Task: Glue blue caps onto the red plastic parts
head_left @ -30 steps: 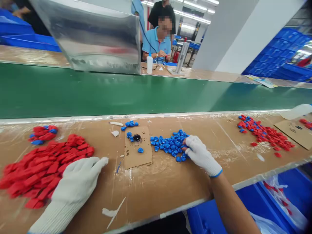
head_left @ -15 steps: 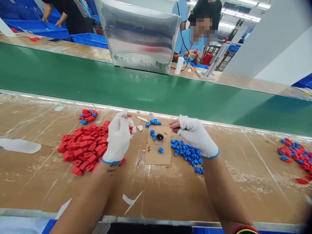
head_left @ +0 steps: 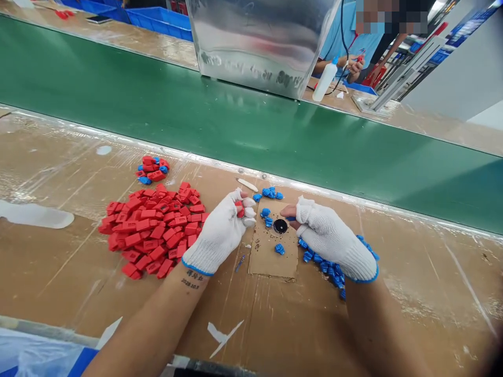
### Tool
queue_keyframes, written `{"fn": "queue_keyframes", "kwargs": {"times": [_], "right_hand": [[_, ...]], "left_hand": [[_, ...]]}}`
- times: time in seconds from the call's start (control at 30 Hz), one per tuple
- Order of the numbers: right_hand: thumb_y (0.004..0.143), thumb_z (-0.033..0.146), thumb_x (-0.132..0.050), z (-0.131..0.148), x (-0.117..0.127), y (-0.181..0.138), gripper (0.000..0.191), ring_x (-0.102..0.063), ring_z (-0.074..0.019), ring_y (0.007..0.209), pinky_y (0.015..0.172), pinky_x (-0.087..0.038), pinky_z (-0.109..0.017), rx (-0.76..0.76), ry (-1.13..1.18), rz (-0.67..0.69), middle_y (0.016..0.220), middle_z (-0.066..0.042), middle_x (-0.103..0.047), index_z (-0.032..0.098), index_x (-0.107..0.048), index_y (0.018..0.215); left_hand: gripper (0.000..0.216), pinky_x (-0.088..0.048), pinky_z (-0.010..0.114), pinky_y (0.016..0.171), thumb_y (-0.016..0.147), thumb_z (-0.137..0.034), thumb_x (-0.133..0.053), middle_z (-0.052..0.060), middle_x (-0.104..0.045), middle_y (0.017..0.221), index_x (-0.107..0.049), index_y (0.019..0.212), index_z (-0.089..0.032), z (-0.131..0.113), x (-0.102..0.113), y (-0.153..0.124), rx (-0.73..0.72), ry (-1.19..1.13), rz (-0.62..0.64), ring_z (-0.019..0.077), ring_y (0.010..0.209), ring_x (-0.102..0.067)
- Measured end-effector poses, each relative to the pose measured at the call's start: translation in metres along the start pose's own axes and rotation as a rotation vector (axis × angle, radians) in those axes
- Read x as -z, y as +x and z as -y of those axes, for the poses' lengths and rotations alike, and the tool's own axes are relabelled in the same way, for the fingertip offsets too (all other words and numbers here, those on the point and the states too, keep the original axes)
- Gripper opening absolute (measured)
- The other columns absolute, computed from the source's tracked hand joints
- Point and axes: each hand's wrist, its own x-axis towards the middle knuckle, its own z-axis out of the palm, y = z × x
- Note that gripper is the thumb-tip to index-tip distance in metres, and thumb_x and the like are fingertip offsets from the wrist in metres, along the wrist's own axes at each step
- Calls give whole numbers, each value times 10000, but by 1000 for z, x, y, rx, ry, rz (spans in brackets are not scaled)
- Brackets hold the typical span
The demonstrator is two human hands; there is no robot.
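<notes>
My left hand (head_left: 223, 228), in a white glove with bare fingertips, is closed around a small red plastic piece (head_left: 240, 209). It hovers between the heap of red plastic pieces (head_left: 151, 230) and a cardboard sheet (head_left: 271, 264). On the sheet stands a small round dish of black liquid (head_left: 280, 226), with a few blue plastic pieces (head_left: 279, 248) around it. My right hand (head_left: 332, 238), gloved alike, pinches what looks like a blue plastic piece (head_left: 290, 218), mostly hidden, just right of the dish. Beneath that hand spreads a pile of blue pieces (head_left: 330, 269), partly covered.
A small cluster of joined red and blue pieces (head_left: 153, 168) lies at the back left. Beyond the bench runs a green belt (head_left: 157, 86). A metal box (head_left: 259, 47), a white bottle (head_left: 325, 79) and a co-worker's hands (head_left: 356, 65) are farther back.
My left hand has moved right from the red heap toward the cardboard, with a red piece now showing in its fingers. My right hand has come closer to the dish. The view has shifted.
</notes>
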Motion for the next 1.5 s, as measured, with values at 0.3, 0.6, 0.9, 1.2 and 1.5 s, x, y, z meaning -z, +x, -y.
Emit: {"fn": "queue_keyframes", "kwargs": {"times": [0.3,0.6,0.9,1.2,1.5], "right_hand": [[915,100,-555,6,-2,5,142,-611,-167,750,705,-510,-319,-80,-159,-12,868,-27,-677,205,-651,926],[866,9,-477,4,-4,1,273,-711,-185,884,784,-544,-303,-84,-100,152,915,-54,-766,192,-677,827],[887,146,-541,8,-13,3,188,-748,-229,837,713,-554,-342,-338,-195,154,945,-62,-793,222,-683,983],[871,179,-576,-7,-19,-7,238,-808,-255,898,752,-645,-385,-416,-71,139,1110,-105,-818,250,-604,1096],[936,210,-511,7,-9,-9,166,-755,-241,888,750,-559,-369,-404,-231,172,1096,-80,-798,245,-573,1086]], "left_hand": [[359,-531,198,625,809,-137,-814,9,-706,902,-564,1060,-192,8,4,-1,-182,266,8,96,696,-661],[216,-419,157,482,915,-275,-784,-13,-701,803,-581,933,-205,2,0,-6,-247,316,-38,47,529,-520],[144,-491,185,558,1048,-258,-586,4,-704,784,-625,931,-183,2,-2,-6,-261,300,-101,81,590,-592],[187,-485,204,557,977,-308,-729,18,-687,803,-641,891,-167,2,-1,-5,-280,335,-63,79,602,-582],[121,-473,204,566,991,-223,-656,8,-649,772,-624,890,-165,2,-3,-5,-273,356,-39,83,615,-578]]}}
